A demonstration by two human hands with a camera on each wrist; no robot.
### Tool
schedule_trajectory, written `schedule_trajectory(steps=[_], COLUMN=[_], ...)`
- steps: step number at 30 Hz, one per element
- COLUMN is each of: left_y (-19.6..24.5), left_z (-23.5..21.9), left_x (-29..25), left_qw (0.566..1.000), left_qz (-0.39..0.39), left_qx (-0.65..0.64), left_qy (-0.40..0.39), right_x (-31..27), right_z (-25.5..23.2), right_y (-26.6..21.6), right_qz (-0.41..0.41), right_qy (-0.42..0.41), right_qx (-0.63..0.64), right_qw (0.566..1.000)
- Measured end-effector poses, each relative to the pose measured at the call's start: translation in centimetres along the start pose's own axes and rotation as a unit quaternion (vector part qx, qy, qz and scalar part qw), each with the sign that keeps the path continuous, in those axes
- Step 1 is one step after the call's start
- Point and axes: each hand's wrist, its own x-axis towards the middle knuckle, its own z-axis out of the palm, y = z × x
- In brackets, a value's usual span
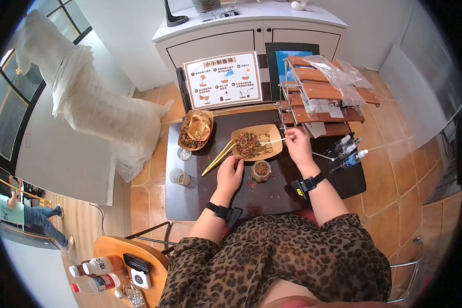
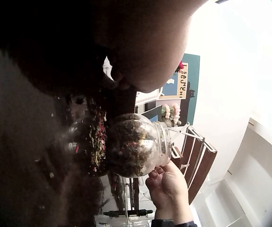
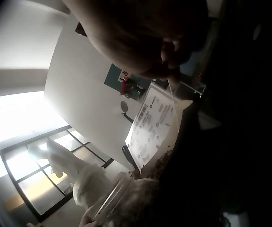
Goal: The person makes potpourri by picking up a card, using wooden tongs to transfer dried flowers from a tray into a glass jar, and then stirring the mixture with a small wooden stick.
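Observation:
My right hand (image 1: pixel 299 147) pinches a thin white stick (image 1: pixel 276 140), whose far end reaches into a brown paper tray (image 1: pixel 274 131). Dried petals and herbs (image 1: pixel 249 145) fill the left and middle of that tray. At the tray's near left corner, my left hand (image 1: pixel 230 177) holds the rim with bent fingers; the fingertips are dark in the left wrist view. Golden tongs (image 1: pixel 218 159) lean on the tray's left side. Between the hands stands a round glass jar (image 2: pixel 136 144) of dried herbs, with loose bits scattered by its base.
Left on the dark table (image 1: pixel 205 197) are a second paper tray (image 1: pixel 196 129), a small lid (image 1: pixel 184 154) and a clear cup (image 1: pixel 180 177). Small bottles (image 1: pixel 350 154) stand at right. An instruction sheet (image 1: pixel 223 79) and wooden rack (image 1: pixel 318 92) line the back.

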Motion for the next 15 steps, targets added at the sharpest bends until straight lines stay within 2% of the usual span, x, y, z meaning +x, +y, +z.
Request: schedule_trajectory(steps=[3, 7, 10, 15], left_y=[0.0, -0.1, 0.0, 0.2], left_z=[0.0, 0.1, 0.0, -0.1], left_x=[0.0, 0.0, 0.0, 0.0], left_qw=[1.0, 1.0, 1.0, 1.0], left_qz=[0.003, 0.004, 0.005, 0.014], left_qx=[-0.002, -0.008, -0.002, 0.005], left_qy=[0.004, 0.007, 0.004, 0.008], right_x=[0.3, 0.1, -0.1, -0.1], right_z=[2.3, 3.0, 2.9, 1.9], right_y=[1.5, 0.3, 0.2, 0.2], right_qz=[0.02, 0.038, 0.062, 0.092], right_qy=[-0.025, -0.095, -0.085, -0.07], right_qx=[0.043, 0.054, 0.154, 0.198], right_qw=[0.999, 0.993, 0.983, 0.973])
